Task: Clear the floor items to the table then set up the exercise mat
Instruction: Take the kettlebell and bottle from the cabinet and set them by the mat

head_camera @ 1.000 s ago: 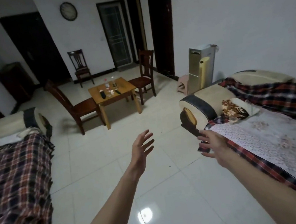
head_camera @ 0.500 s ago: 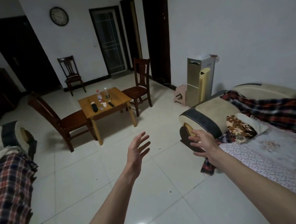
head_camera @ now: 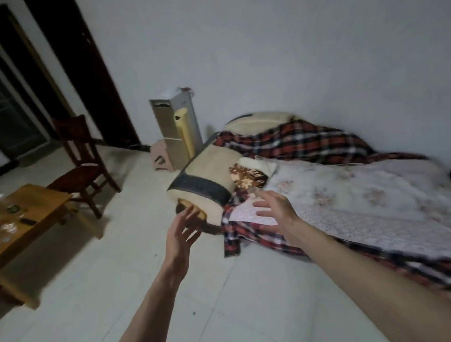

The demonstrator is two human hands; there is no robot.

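Head cam: single view, worn high, tilted.
Room is being viewed forward and down over the floor (head_camera: 96, 288) toward the sofa (head_camera: 351, 200) near right; table (head_camera: 37, 207) left.

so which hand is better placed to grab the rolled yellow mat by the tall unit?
Right, probably. The right hand is open, extended over the sofa edge, on the side nearer the rolled yellow mat. The left hand, also open, sits lower, before the sofa's armrest. Both are far off.

Table (head_camera: 37, 207) at left, chair (head_camera: 83, 166) behind it, sofa (head_camera: 337, 199) at right, rolled mat (head_camera: 185, 133) behind sofa
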